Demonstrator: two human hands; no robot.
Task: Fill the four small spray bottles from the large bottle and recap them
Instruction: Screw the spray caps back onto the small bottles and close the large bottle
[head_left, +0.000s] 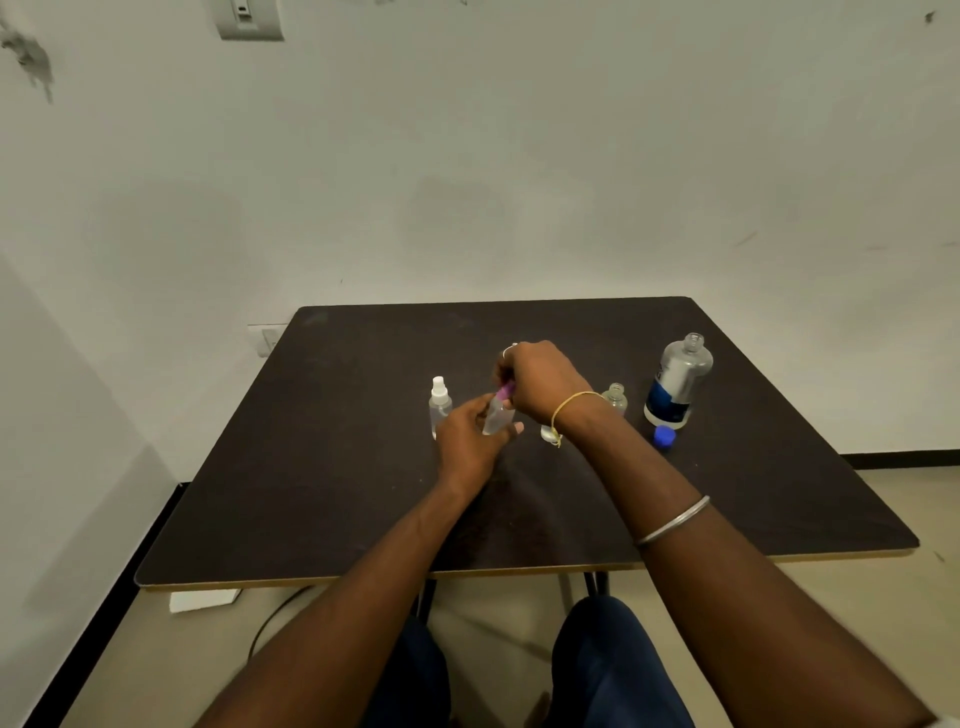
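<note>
Just left of grip: capped sprayer (440, 408). Centre: left hand (470, 441) wraps small bottle (496, 420) body, right hand (543, 387) pinches purple cap (506, 389) on top. Likely light, slick, squashy plastic; hold mid-body, gently. Right of grip: open bottle (615, 399), large bottle (675, 384).

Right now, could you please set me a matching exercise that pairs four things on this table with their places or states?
Things:
1. large bottle
2. blue cap
3. white-topped spray bottle
4. pink-topped spray bottle

States:
A. held in the left hand
B. lies loose beside the large bottle
C. stands open, with no cap on
D. stands capped, to the left of both hands

Pairs: 1-C, 2-B, 3-D, 4-A
</note>
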